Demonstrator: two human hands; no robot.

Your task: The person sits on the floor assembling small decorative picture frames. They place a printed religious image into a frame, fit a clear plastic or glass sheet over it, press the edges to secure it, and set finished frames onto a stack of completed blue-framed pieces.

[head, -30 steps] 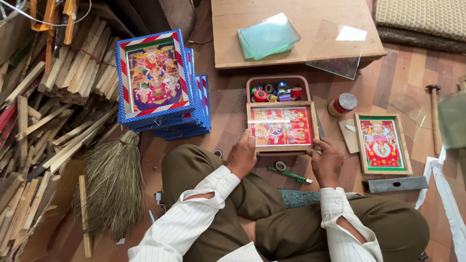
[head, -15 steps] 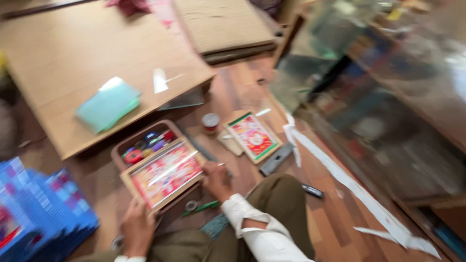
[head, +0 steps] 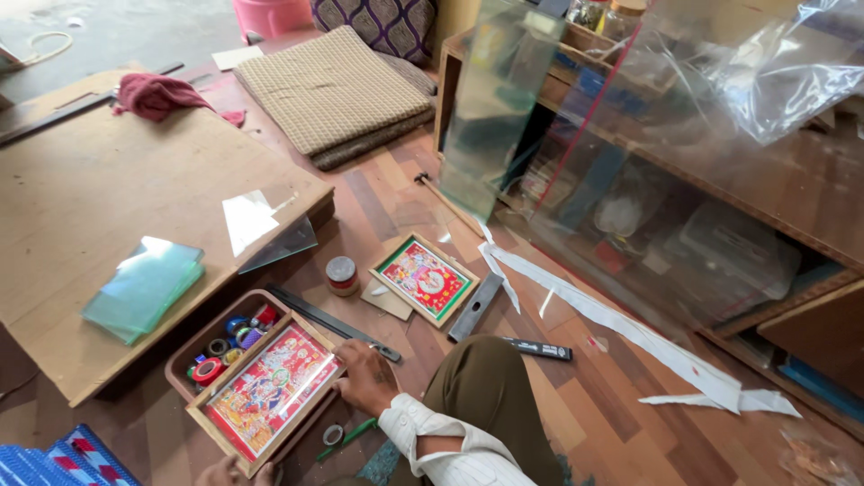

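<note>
Wooden floor (head: 576, 414): right hand (head: 367, 378) grips framed picture (head: 268, 394) edge.

I counted two wooden-framed colourful prints: one glazed print under my hands (head: 268, 391) and one green-bordered print on the floor (head: 425, 279). One shallow wooden tray (head: 193, 346) held several tape rolls; an exact number could not be told. One stack of greenish glass panes (head: 144, 288) lay on one low wooden board (head: 81, 207), with one loose clear pane (head: 247, 220) beside it. I noted one small red-lidded tin (head: 342, 274), one long dark metal ruler (head: 333, 324), one black marker (head: 537, 348), one green-handled pair of scissors (head: 346, 436), two stacked woven mats (head: 337, 90) and one crumpled red cloth (head: 157, 94).
</note>
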